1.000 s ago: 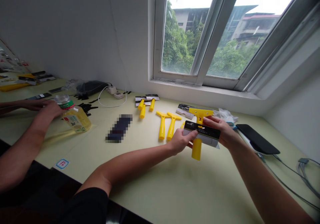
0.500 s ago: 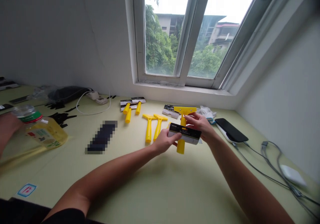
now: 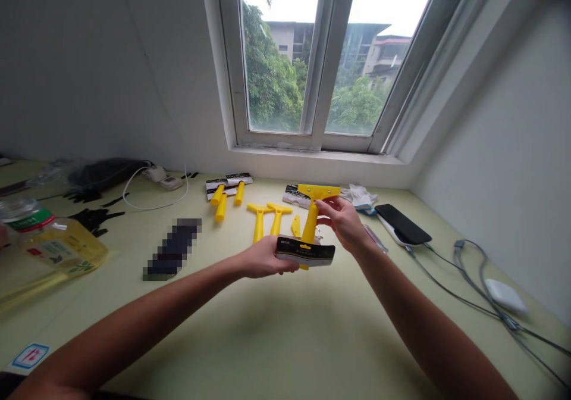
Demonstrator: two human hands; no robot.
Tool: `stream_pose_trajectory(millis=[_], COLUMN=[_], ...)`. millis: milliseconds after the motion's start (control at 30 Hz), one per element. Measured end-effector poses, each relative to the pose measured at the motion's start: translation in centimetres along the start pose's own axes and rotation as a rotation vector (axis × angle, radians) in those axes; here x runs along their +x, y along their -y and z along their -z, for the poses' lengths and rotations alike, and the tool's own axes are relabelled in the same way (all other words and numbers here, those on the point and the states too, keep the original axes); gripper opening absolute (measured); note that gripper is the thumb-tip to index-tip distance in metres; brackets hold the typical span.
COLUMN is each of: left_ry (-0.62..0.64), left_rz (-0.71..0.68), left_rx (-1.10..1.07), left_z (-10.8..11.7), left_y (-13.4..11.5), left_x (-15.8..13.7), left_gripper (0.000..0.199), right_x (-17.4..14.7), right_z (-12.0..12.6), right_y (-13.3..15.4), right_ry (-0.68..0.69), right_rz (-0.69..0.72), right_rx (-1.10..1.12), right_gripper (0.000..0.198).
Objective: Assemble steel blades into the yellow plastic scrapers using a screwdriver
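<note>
My right hand [image 3: 342, 220] pinches the upper handle of a yellow scraper [image 3: 311, 216], its wide head upward. A black-and-white cardboard sleeve [image 3: 307, 252] is gripped at its left end by my left hand [image 3: 262, 257]. The sleeve crosses in front of the scraper's lower handle, and the handle's tip shows beneath it. From here I cannot tell whether the sleeve is around the handle or only before it. Behind my left hand lie two bare yellow scrapers [image 3: 280, 212]. A small yellow piece [image 3: 296, 226] and some tiny metal bits are beside the handle.
Several scrapers with card sleeves [image 3: 229, 188] lie near the wall, and more sleeves [image 3: 292, 195] sit behind my hands. White gloves [image 3: 359, 197], a phone [image 3: 404, 224] and cables are at right. A bottle of yellow liquid [image 3: 62, 242] stands left, another person's hand at its edge.
The sleeve has moved down the scraper's handle with my left hand. My right hand still holds the scraper. The view has shifted, and the other person's arm at left shows less.
</note>
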State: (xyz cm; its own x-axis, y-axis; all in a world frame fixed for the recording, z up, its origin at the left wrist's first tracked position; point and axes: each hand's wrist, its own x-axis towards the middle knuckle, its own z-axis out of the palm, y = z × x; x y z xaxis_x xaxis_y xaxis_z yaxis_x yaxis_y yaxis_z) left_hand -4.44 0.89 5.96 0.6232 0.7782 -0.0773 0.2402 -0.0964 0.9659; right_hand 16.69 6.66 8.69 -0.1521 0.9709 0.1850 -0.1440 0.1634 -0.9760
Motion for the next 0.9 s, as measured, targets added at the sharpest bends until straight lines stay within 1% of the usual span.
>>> stream_pose_trajectory(millis=[67, 133, 200, 233, 300, 367, 400, 433, 467, 500, 533, 567, 633, 700, 767, 833, 900], left_ry=[0.043, 0.083, 0.119, 0.129, 0.108, 0.012, -0.050, -0.116, -0.174, -0.237, -0.335, -0.395, -0.494, -0.596, -0.686, -0.741, -0.763], left_rz=[0.074, 0.129, 0.131, 0.122, 0.106, 0.090, 0.080, 0.073, 0.065, 0.075, 0.108, 0.119, 0.119, 0.105, 0.110, 0.133, 0.163], left_rx=[-0.081, -0.152, -0.145, -0.129, -0.118, -0.107, -0.083, -0.051, -0.026, -0.016, -0.017, -0.010, 0.017, 0.064, 0.127, 0.204, 0.281], left_z=[0.0, -0.5, -1.0, -1.2, -0.8, 0.4, 1.3, 2.4, 3.5, 4.6, 5.7, 6.7, 8.3, 9.4, 9.9, 10.1, 9.9], left_y=[-0.4, -0.7, -0.9, -1.0, -1.0, -1.0, -1.0, -0.9, -0.8, -0.7, -0.6, -0.4, 0.0, 0.3, 0.5, 0.7, 0.8], left_x=[0.2, 0.4, 0.4, 0.4, 0.5, 0.9, 1.3, 1.9, 2.6, 3.4, 4.4, 5.5, 8.0, 10.9, 13.8, 16.6, 18.8], left_gripper=[0.032, 0.032, 0.033, 0.037, 0.053, 0.069, 0.069, 0.063, 0.052, 0.040, 0.030, 0.022, 0.017, 0.019, 0.023, 0.025, 0.023], right_x=[-0.2, -0.7, -1.3, -1.5, -1.7, -1.4, -1.2, -0.9, -0.7, -0.5, -0.5, -0.6, -1.1, -2.0, -3.0, -4.1, -5.1], right_z=[-0.7, -1.5, -2.0, -2.1, -1.8, -0.8, -0.2, 0.5, 1.0, 1.5, 1.8, 1.9, 1.8, 1.3, 0.8, 0.5, 0.3], right_y=[0.5, 1.2, 2.2, 2.7, 3.4, 3.7, 3.5, 3.3, 2.9, 2.4, 1.9, 1.3, 0.2, -0.9, -1.9, -3.0, -4.1], right_ry=[-0.011, -0.059, -0.125, -0.163, -0.249, -0.331, -0.359, -0.376, -0.385, -0.387, -0.382, -0.371, -0.333, -0.278, -0.232, -0.202, -0.181], right_rz=[0.082, 0.218, 0.352, 0.395, 0.418, 0.396, 0.375, 0.344, 0.302, 0.252, 0.201, 0.152, 0.068, -0.002, -0.064, -0.105, -0.140], right_rx=[-0.070, -0.193, -0.274, -0.273, -0.210, -0.110, -0.057, -0.005, 0.044, 0.085, 0.115, 0.137, 0.165, 0.174, 0.154, 0.101, 0.048], right_gripper=[0.033, 0.029, 0.024, 0.022, 0.022, 0.023, 0.023, 0.023, 0.023, 0.023, 0.023, 0.024, 0.026, 0.029, 0.031, 0.032, 0.033])
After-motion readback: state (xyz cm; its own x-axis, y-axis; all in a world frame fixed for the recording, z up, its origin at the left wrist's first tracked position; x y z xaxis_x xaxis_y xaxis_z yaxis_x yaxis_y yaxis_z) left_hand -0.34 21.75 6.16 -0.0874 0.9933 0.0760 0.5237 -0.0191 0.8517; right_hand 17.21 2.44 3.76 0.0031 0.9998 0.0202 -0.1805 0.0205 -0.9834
